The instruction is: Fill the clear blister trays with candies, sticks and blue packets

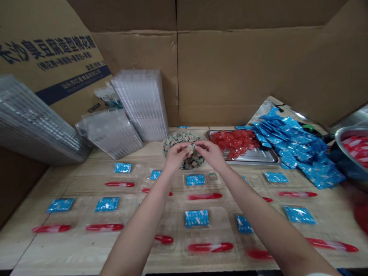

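Over the near part of a round bowl (164,150), heaped with small tan-and-green pieces, the two hands meet. The left hand (174,155) has its grip pinched, thumb against fingers, on a small pale, greenish piece (190,148); the right hand (212,152) brings its fingertips together on the same piece from the other side. Below, on the table (25,255) with its pale wood grain, shallow clear plastic trays (225,220) lie in rows, many bearing a glossy, pillow-like blue packet (197,218) and a slender, smooth red plastic utensil (210,247). To the right of the bowl, crinkled, translucent red packets (234,142) cover part of a ridged metal tray (264,155), with a slippery-looking heap of blue packets (293,140) beside it. Ribbed stacks of clear plastic (140,103) stand at left, before brown cardboard (244,69).
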Motion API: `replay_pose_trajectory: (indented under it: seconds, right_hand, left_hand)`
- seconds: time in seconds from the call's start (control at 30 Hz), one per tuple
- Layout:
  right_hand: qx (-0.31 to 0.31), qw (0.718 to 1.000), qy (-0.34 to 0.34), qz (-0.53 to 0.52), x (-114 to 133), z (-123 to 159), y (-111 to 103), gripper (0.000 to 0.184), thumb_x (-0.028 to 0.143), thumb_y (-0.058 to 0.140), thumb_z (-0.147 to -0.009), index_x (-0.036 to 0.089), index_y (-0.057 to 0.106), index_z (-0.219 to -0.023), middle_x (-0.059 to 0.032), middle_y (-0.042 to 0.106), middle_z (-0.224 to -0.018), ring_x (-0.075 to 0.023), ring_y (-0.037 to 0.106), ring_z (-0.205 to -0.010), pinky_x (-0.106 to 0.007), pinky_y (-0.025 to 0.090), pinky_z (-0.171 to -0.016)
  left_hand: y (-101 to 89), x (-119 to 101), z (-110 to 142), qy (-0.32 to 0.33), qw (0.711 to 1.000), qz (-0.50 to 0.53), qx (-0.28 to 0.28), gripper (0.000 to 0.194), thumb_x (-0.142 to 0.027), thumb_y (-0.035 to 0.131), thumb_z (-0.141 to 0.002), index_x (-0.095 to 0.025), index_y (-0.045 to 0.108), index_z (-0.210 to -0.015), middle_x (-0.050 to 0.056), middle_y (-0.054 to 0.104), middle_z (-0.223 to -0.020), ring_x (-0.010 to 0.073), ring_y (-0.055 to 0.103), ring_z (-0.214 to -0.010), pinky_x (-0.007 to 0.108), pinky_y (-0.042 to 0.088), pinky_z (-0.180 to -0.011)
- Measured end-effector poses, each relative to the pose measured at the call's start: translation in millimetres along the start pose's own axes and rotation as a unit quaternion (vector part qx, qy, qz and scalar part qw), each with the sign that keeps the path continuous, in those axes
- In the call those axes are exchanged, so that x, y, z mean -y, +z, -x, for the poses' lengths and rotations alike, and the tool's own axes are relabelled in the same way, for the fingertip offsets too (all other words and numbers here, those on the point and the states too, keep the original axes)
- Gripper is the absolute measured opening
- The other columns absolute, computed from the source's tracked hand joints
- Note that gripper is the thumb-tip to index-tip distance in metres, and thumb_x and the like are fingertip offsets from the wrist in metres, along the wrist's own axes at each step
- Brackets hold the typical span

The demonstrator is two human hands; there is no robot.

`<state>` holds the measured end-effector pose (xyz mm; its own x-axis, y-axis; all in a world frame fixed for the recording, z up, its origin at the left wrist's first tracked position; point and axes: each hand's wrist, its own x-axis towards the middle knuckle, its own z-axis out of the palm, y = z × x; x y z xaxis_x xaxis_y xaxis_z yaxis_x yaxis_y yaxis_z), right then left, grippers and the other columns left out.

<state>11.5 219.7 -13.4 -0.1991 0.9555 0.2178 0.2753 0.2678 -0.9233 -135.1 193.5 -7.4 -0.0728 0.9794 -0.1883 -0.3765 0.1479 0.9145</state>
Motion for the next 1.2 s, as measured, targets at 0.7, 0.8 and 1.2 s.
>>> replay_pose_trajectory:
  seconds: [0.7,0.8,1.2]
  right_hand:
    - [0.028,0.998,-0.058,0.029,12.1,-15.9,-8.8,0.026,0.027,0.054,-0.076,0.02,0.062,-0.101,-0.0034,0.065,-0.086,-0.0152,0.06,-0.077,-0.029,0.049,-0.071]
    - [0.11,0.98,-0.114,0.121,15.8,-22.7,-15.0,0.025,0.021,0.054,-0.077,0.023,0.066,-0.099,-0.0032,0.066,-0.088,-0.0165,0.061,-0.08,-0.031,0.048,-0.075]
    - [-0.02,0.966,-0.152,0.209,6.5,1.7,2.1,0.01,0.022,0.052,-0.079,0.021,0.062,-0.083,-0.0061,0.064,-0.088,-0.0197,0.06,-0.082,-0.034,0.049,-0.075]
  left_hand:
    - [-6.4,-7.6,-19.5,-0.005,0.998,-0.035,-0.044,0.012,-0.013,0.063,-0.068,-0.016,0.067,-0.078,-0.001,0.064,-0.07,0.0082,0.056,-0.061,0.025,0.048,-0.069]
    - [-8.1,-14.8,-17.4,-0.041,0.999,-0.026,-0.004,0.011,-0.009,0.066,-0.065,-0.013,0.068,-0.074,0.001,0.063,-0.067,0.0087,0.057,-0.06,0.026,0.05,-0.069]
    - [-1.1,-7.3,-30.7,-0.005,0.998,-0.036,-0.059,0.003,-0.014,0.066,-0.068,-0.017,0.066,-0.069,-0.003,0.062,-0.064,0.0072,0.053,-0.058,0.021,0.047,-0.064]
